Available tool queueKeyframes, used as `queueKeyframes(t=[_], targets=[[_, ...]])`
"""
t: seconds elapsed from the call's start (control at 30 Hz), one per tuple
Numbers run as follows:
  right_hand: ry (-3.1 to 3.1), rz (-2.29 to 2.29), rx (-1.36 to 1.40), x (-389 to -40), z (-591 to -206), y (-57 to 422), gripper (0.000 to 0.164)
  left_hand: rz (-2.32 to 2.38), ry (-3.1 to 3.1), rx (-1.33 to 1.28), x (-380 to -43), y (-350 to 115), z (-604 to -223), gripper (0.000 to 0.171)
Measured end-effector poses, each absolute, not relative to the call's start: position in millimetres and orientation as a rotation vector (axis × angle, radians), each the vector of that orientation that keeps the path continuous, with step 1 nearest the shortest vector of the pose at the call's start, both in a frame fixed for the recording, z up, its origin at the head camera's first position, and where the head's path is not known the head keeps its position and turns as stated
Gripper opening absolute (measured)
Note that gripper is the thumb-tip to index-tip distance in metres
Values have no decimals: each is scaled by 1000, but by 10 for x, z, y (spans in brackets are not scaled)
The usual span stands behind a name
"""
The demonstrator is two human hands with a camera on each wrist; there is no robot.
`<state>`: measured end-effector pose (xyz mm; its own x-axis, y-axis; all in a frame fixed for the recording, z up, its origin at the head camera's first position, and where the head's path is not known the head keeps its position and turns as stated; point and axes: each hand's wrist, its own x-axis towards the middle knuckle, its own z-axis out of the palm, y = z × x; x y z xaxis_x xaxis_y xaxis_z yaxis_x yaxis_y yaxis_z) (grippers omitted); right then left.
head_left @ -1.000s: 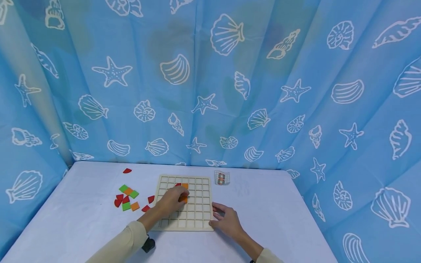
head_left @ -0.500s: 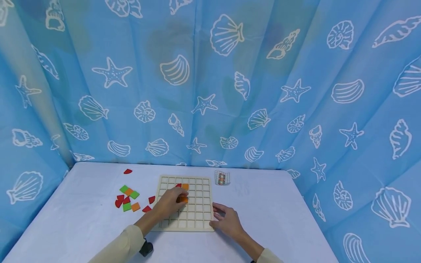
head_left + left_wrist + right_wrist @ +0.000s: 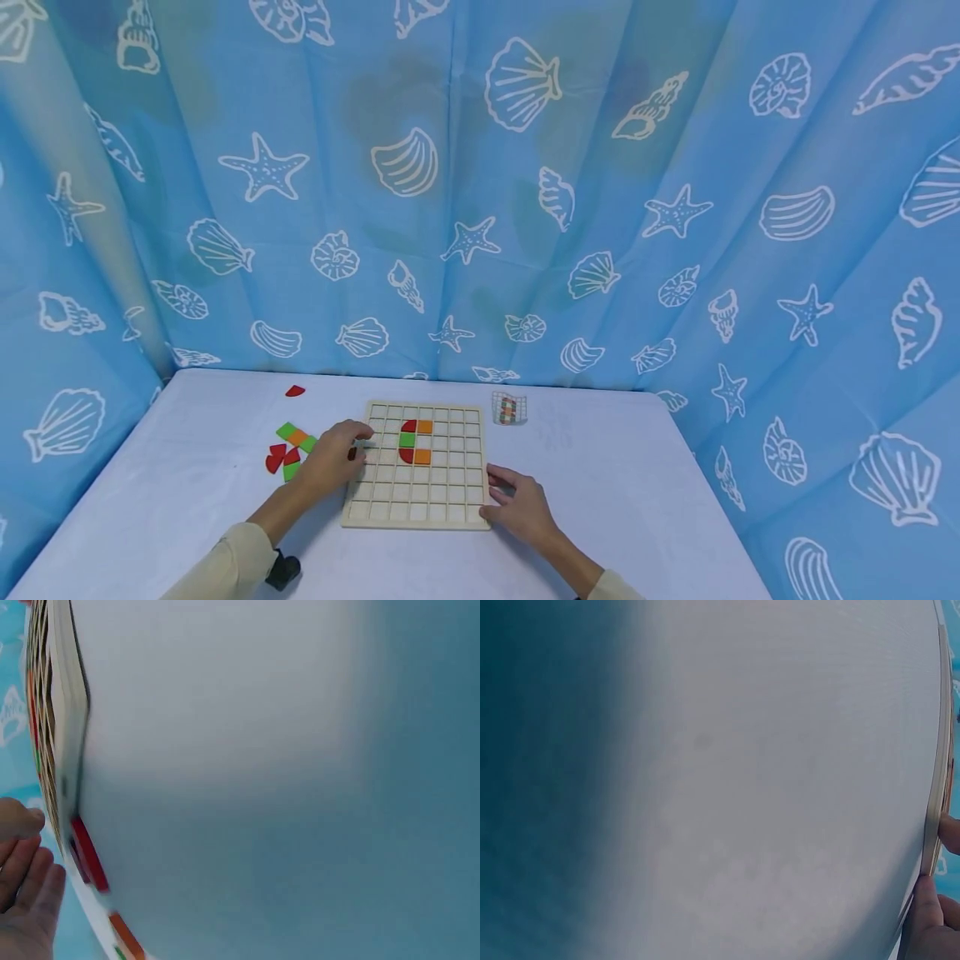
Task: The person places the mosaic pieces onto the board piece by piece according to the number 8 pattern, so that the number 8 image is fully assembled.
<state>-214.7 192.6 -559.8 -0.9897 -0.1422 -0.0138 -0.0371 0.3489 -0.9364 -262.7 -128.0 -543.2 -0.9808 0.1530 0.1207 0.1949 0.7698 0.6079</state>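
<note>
A blue curtain (image 3: pixel 465 208) hangs beyond the grid board (image 3: pixel 450 513), which lies flat on the white desk (image 3: pixel 637 492). At the board's right edge rests the right hand (image 3: pixel 521 510), thumb and fingers apart and touching it. The left hand (image 3: pixel 328 460) hovers by the board's left edge, its grip parted with nothing clamped. Just past the board's far right corner is a small card (image 3: pixel 509 409), its print too fine to read. On the board, left of its centre, five red, orange and green tiles (image 3: pixel 407 440) form a C; loose tiles (image 3: pixel 286 431) lie left of it, partly hidden by the left hand. The coming move probably turns on a red tile (image 3: pixel 91 855) beside the board's left edge, ahead of the left grip, the nearer one; its long axis is unclear.
</note>
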Motion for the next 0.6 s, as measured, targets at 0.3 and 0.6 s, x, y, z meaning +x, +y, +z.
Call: queueKeyframes(t=[0.3, 0.6], targets=[[2514, -1718, -162, -2130, -5564, 1907, 66, -1060, -2897, -214, -2553, -1433, -5443, 42], [2518, -1701, -146, -2146, -5574, 1908, 65, -1037, -2923, -233, -2569, -1498, -5411, 48]])
